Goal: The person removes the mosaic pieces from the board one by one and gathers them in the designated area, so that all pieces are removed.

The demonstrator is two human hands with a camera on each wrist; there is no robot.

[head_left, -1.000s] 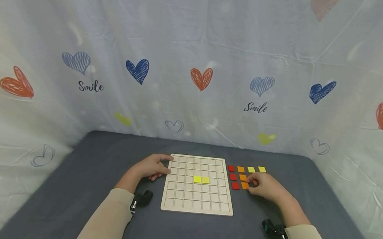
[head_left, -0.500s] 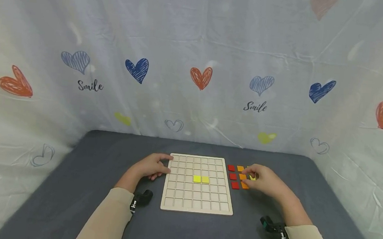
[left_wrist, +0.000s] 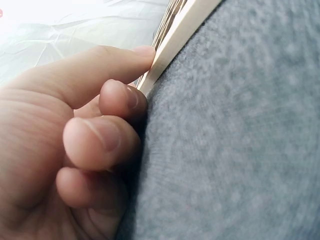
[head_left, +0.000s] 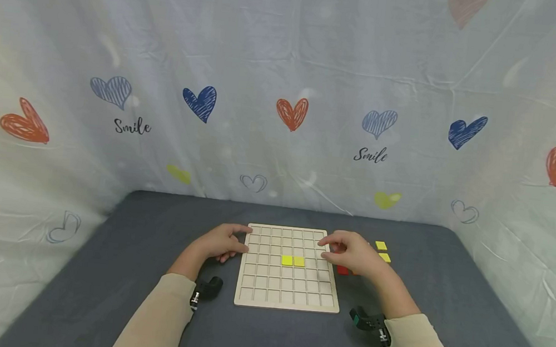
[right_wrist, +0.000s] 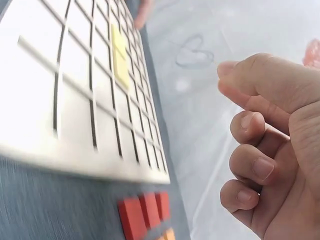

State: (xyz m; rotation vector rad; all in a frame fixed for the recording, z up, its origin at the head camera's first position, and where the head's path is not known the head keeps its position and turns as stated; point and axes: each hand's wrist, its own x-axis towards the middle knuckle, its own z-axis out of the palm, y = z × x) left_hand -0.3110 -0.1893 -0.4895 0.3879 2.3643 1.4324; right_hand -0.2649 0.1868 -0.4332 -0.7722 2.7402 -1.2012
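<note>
A pale wooden grid board (head_left: 270,301) lies on the table, two yellow square tiles (head_left: 292,261) side by side in its cells. My left hand (head_left: 219,242) touches the board's left edge with outstretched index finger and thumb; up close in the left wrist view, a fingertip (left_wrist: 146,52) meets the board's side while the other fingers are bent. My right hand (head_left: 351,251) is over the board's upper right edge, thumb and index finger apart in the head view. No tile shows between them there. In the right wrist view its other fingers (right_wrist: 247,162) are loosely curled.
Right of the board are loose red tiles (head_left: 343,270), an orange tile (right_wrist: 169,234) and two yellow tiles (head_left: 382,252), partly covered by the right hand. A dark grey cloth (head_left: 262,339) covers the table; a heart-printed curtain (head_left: 240,153) hangs behind.
My right hand has moved left from the loose orange and yellow tiles to the board's right edge, uncovering a yellow tile and covering most red and orange ones. The left hand stays put.
</note>
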